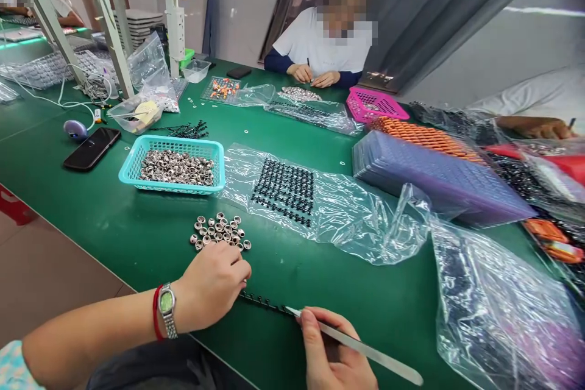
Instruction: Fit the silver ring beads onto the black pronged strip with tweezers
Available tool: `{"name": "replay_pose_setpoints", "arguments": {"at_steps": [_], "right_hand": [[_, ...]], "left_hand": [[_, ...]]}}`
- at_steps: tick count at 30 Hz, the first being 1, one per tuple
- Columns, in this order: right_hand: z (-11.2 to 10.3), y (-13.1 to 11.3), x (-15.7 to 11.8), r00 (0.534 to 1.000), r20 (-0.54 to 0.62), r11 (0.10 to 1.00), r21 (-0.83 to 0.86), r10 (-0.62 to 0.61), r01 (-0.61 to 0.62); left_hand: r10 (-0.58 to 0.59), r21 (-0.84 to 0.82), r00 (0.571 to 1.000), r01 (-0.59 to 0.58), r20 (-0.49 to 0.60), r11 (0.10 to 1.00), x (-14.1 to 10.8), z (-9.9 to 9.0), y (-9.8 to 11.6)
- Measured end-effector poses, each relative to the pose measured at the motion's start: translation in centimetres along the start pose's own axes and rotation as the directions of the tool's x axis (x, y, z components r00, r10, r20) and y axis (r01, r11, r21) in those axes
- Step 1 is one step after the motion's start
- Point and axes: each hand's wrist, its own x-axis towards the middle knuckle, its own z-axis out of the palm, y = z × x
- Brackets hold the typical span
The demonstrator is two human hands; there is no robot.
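My right hand (336, 347) grips metal tweezers (379, 356) between thumb and fingers. Their tip meets the right end of a thin black toothed strip (264, 301) lying near the table's front edge. At the strip's left end, my left hand (212, 286) is closed, fingers curled downward. Its fingertips are hidden, so whatever they pinch does not show. Just beyond that hand lies a loose pile of small silver metal cups (219, 228). Farther back, a turquoise basket (125, 173) holds many more of them. Rows of black toothed strips (286, 189) rest on a clear plastic bag (356, 213).
Stacked clear trays (425, 177) and a filled plastic bag (498, 298) occupy the right side. A phone (92, 148) lies at left, near a plastic tub (132, 116). Across the green table (150, 250), a co-worker (320, 49) works beside a pink basket (375, 103); another person's hand (543, 128) shows at right.
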Motion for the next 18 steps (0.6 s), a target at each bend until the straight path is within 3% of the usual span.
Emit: {"name": "replay_pose_setpoints", "arguments": {"at_steps": [6, 11, 18], "right_hand": [[0.3, 0.1, -0.3, 1.000, -0.021, 0.999, -0.037, -0.001, 0.000], [0.3, 0.1, -0.3, 0.998, -0.013, 0.998, -0.030, -0.062, 0.062], [0.6, -0.5, -0.4, 0.995, 0.018, 0.994, 0.051, -0.096, 0.095]], "left_hand": [[0.153, -0.098, 0.986, -0.159, -0.063, 0.982, -2.2, 1.7, 1.7], [0.178, -0.076, 0.969, -0.193, -0.174, 0.978, -3.1, 3.1, 2.1], [0.168, -0.117, 0.949, -0.205, -0.265, 0.972, -3.2, 2.9, 2.0]]}}
